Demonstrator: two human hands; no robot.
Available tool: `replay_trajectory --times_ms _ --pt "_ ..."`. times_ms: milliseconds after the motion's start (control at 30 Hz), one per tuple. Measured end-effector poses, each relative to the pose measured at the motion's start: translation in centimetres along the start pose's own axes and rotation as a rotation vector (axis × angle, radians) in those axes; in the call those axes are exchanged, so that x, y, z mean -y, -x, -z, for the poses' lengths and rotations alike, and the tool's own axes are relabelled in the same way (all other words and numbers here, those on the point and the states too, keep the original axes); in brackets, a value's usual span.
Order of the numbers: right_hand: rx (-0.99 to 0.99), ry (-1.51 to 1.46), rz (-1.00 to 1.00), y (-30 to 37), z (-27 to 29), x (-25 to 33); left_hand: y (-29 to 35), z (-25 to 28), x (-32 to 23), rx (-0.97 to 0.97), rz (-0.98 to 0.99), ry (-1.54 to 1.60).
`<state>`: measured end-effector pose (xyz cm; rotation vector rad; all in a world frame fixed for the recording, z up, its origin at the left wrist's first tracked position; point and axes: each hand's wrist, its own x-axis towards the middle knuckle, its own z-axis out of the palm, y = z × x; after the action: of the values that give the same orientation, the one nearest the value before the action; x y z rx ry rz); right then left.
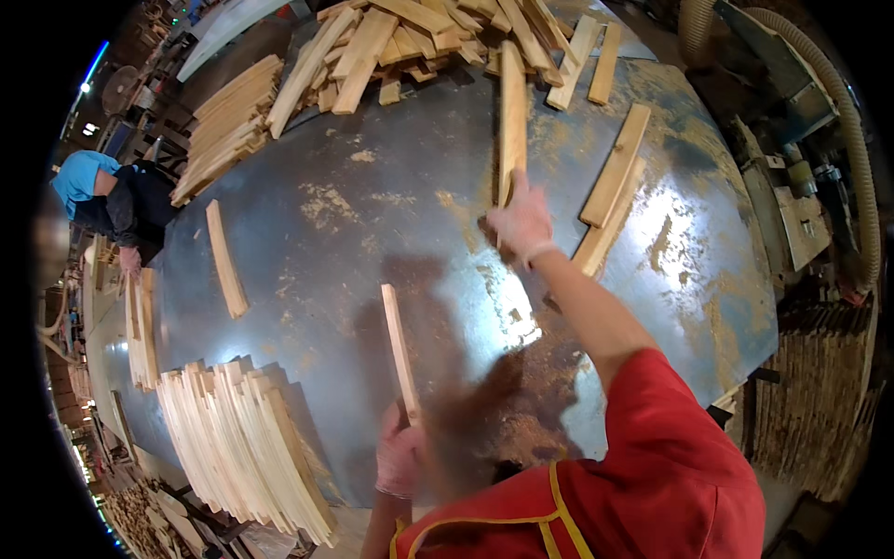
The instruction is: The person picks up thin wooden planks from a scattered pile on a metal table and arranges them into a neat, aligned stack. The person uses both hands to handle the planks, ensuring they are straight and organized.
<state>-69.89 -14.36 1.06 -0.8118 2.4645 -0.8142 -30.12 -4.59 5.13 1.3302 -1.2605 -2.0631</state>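
Observation:
My left hand (400,452), in a pale glove, is closed around the near end of a narrow wooden strip (399,345) close to the table's front edge. The strip points away from me over the dark metal tabletop (372,224). Farther out, my gloved right hand (523,219) grips the near end of a longer wooden board (512,112). The far end of that board reaches to the big heap of loose boards (410,42). To the right of this hand lie two boards (616,166), one partly over the other.
A neat row of strips (242,447) stands at the near left, with a single strip (223,261) beyond it. Stacked boards (228,121) sit at the far left. A co-worker in a blue cap (84,177) handles boards at the left edge. Machinery with a ribbed hose (861,168) stands right.

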Motion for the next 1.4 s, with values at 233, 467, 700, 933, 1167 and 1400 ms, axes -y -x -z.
replay_trajectory --times_ms 233,467,700,933,1167,1400 --pt "-0.201 0.263 0.208 1.7 6.0 -5.3 -2.3 1.5 3.6 -0.346 -0.082 -0.552" --pt "-0.348 0.412 -0.277 -2.9 6.3 -12.8 -10.2 -6.2 2.6 -0.291 -0.455 -1.349" --pt "-0.378 0.313 -0.420 3.3 10.7 -19.8 -9.7 -4.8 4.1 -0.327 -0.258 -1.270" --pt "0.003 -0.939 -0.239 19.2 4.1 -7.0 -3.5 4.3 6.7 0.048 -0.202 -0.265" --pt "0.380 -1.160 -0.165 38.2 -14.6 1.2 8.7 8.6 8.3 0.234 -0.014 0.215" --pt "1.032 0.049 0.090 47.9 -12.7 4.4 16.6 18.8 14.6 -0.161 -0.024 0.013"
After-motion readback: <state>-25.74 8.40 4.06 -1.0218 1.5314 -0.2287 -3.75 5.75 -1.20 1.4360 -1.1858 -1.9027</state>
